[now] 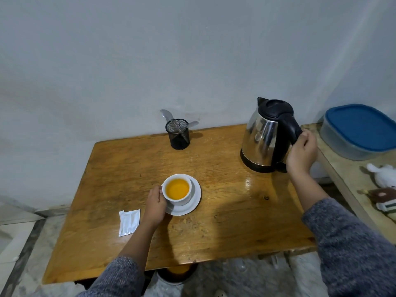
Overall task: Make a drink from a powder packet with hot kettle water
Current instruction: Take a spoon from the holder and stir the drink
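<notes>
A white cup [177, 201] full of orange liquid stands on a white saucer [194, 203] near the middle of the wooden table [225, 221]. My left hand [155, 205] wraps the cup's left side. A steel kettle [262, 139] with a black lid and handle stands upright at the table's far right. My right hand [302, 152] is closed on its handle. A torn white powder packet [129, 222] lies flat to the left of my left hand.
A black mesh holder [178, 133] with spoons stands at the back edge by the wall. Spilled powder grains [188, 227] speckle the table in front of the saucer. On the right, a shelf carries a blue-lidded container [360, 130] and soft toys [383, 189].
</notes>
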Action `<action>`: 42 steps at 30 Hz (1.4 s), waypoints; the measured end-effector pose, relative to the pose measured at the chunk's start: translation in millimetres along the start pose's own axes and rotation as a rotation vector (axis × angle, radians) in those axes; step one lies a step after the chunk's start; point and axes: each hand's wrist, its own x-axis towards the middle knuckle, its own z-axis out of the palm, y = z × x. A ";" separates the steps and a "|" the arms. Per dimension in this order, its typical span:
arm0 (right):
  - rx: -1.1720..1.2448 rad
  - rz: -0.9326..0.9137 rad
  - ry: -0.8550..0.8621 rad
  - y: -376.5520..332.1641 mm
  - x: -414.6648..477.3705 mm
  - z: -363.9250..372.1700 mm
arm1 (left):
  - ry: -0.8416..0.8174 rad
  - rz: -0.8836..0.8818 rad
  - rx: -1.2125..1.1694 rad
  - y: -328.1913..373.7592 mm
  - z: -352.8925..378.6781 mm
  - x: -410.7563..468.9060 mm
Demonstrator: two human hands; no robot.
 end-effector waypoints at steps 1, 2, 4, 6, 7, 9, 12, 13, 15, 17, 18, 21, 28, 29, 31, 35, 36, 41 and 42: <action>-0.027 -0.018 -0.002 -2.7 -0.4 -0.3 | -0.001 0.002 -0.003 0.6 -0.2 -0.6; -0.042 -0.035 -0.008 -5.9 -1.1 -0.4 | -0.001 0.003 -0.006 1.8 -0.3 -1.7; -0.078 -0.110 -0.027 -15.0 -5.7 0.4 | 0.001 0.010 -0.005 4.2 -0.2 -4.1; -0.121 -0.197 -0.043 -25.7 -12.7 3.9 | 0.003 0.020 0.005 3.8 -0.6 -5.3; -0.130 -0.232 -0.050 -31.8 -16.4 7.6 | 0.000 0.031 0.011 3.0 -1.5 -4.9; -0.127 -0.299 -0.086 -43.0 -24.2 18.4 | -0.020 0.065 0.022 0.9 -3.9 -3.6; -0.130 -0.343 -0.177 -56.1 -40.6 45.7 | -0.066 0.109 0.035 -5.7 -8.2 1.3; -0.146 -0.332 -0.209 -58.1 -47.1 58.1 | -0.080 0.122 0.034 -8.0 -9.5 2.8; -0.167 -0.305 -0.301 -59.1 -60.8 86.4 | -0.111 0.142 0.020 -11.3 -12.4 5.2; -0.210 -0.281 -0.425 -57.7 -74.5 118.1 | -0.153 0.162 0.002 -14.4 -15.6 7.2; -0.247 -0.261 -0.484 -56.5 -80.0 134.1 | -0.181 0.168 -0.003 -15.6 -17.9 8.3; -0.309 -0.170 -0.611 -56.8 -91.7 178.6 | -0.285 0.162 -0.013 -18.5 -27.9 16.9; -0.414 -0.202 -0.786 -69.6 -76.4 263.1 | -0.333 0.148 -0.008 -22.6 -32.1 25.2; -0.430 -0.217 -0.805 -69.7 -72.0 274.2 | -0.323 0.158 -0.032 -24.0 -31.5 24.0; -0.482 -0.250 -0.842 -68.2 -65.0 295.7 | -0.288 0.150 -0.084 -24.6 -29.6 20.1; -0.692 -0.298 -0.919 -58.4 -54.0 326.8 | -0.197 0.130 -0.116 -16.1 -24.0 13.3; -0.744 -0.312 -0.937 -55.1 -52.0 331.9 | -0.181 0.143 -0.101 -15.6 -22.4 13.1; -0.861 -0.362 -0.987 -43.3 -48.6 349.3 | -0.159 0.132 -0.043 -17.9 -20.0 13.7; -0.874 -0.369 -0.991 -42.1 -48.6 351.6 | -0.158 0.128 -0.039 -18.1 -19.8 13.3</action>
